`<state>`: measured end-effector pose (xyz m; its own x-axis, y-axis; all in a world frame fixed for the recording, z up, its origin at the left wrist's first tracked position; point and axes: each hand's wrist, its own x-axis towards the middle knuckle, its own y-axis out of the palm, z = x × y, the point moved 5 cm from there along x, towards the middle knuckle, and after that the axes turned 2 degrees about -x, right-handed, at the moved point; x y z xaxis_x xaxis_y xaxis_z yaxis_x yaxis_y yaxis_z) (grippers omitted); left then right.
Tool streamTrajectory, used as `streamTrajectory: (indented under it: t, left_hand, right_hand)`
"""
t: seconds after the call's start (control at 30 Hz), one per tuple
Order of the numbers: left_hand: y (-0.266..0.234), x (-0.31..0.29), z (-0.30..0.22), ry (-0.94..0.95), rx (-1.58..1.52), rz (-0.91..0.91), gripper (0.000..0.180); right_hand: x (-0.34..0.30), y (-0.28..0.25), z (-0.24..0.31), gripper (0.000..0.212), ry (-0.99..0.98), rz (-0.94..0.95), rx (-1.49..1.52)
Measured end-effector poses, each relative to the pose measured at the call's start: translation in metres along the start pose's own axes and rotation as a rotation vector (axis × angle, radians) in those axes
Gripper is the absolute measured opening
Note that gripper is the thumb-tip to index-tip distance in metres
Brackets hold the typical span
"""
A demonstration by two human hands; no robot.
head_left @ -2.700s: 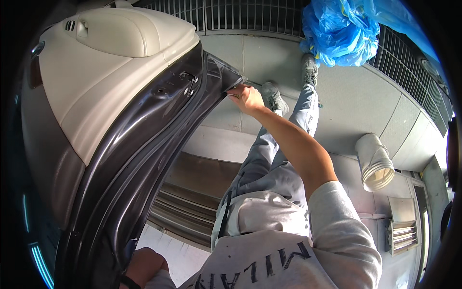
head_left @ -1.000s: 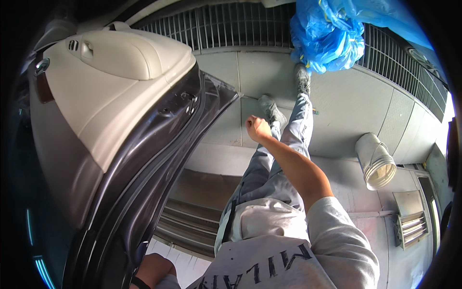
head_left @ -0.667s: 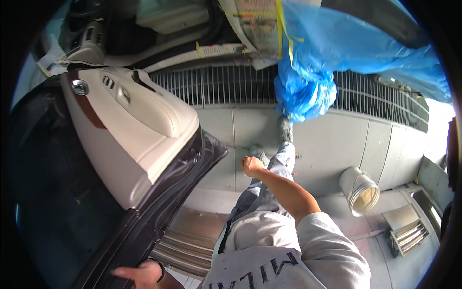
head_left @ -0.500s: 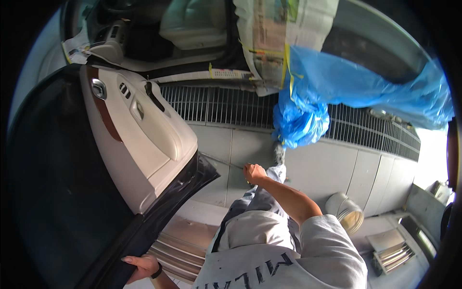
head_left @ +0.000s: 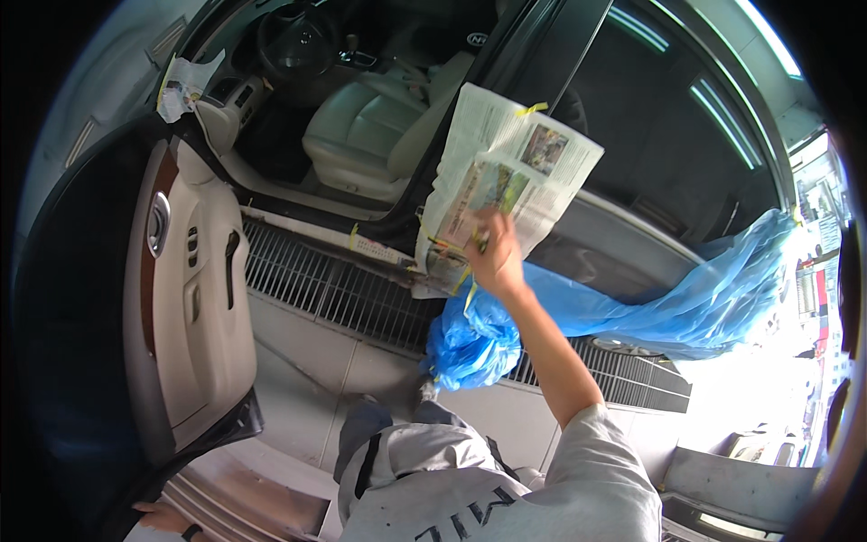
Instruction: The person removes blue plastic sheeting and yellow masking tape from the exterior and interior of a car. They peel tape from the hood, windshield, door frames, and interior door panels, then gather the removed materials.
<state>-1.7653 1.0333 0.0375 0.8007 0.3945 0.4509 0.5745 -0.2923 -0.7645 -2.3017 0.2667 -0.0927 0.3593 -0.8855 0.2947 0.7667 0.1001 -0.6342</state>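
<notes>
Low at the left, my left hand (head_left: 161,517) is closed round the edge of the open car door (head_left: 203,307), which has a beige inner panel. My right hand (head_left: 497,257) is stretched out in front of the newspaper sheet (head_left: 549,176) taped over the car's side. Its fingers are curled and slightly blurred. Something small and dark shows between them, but I cannot make out what it is. Yellow tape (head_left: 533,108) sticks to the sheet's upper edge. Below my right hand, blue plastic film (head_left: 474,343) hangs bunched and stretches along the car's side to the right.
Through the door opening I see a pale leather seat (head_left: 361,144) and a steering wheel (head_left: 296,41). More paper (head_left: 185,86) is stuck near the door hinge. A metal floor grating (head_left: 334,285) runs beneath the car. Grey tiles (head_left: 298,370) lie around my feet.
My view has shifted up toward the car. My right hand has risen from over the floor to the newspaper. My left hand stays at the door edge, now lower left in view.
</notes>
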Motion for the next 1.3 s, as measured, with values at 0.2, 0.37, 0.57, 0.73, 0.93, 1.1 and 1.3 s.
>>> streamTrajectory:
  t: [0.2, 0.37, 0.57, 0.73, 0.93, 1.1, 1.3]
  left_hand:
    - [0.055, -0.039, -0.072, 0.654, -0.518, -0.394, 0.060]
    - [0.193, -0.299, -0.187, 1.010, -0.701, 0.462, 0.061]
    - [0.237, -0.418, -0.212, 1.342, -0.812, 1.155, 0.063]
    - [0.359, -0.437, -0.326, 1.215, -0.516, 1.508, 0.075]
    - [0.326, -0.561, -0.517, 1.468, -0.815, 1.628, 0.076]
    - [0.247, -0.661, -0.612, 1.399, -1.106, 1.718, 0.077]
    - [0.164, -0.704, -0.663, 1.526, -1.324, 1.471, 0.093]
  right_hand:
    - [0.130, -0.088, 0.040, 0.050, -0.308, -0.197, -0.572]
    - [0.167, -0.076, 0.010, 0.049, -0.098, 0.170, -0.985]
    - [0.196, -0.087, 0.020, 0.034, -0.229, 0.273, -1.186]
    - [0.199, -0.091, 0.032, 0.039, -0.315, 0.151, -1.174]
    - [0.212, -0.088, 0.037, 0.027, -0.202, 0.244, -1.142]
    - [0.217, -0.092, 0.039, 0.025, -0.162, 0.332, -1.177]
    - [0.184, -0.117, 0.042, 0.027, -0.237, 0.368, -1.093]
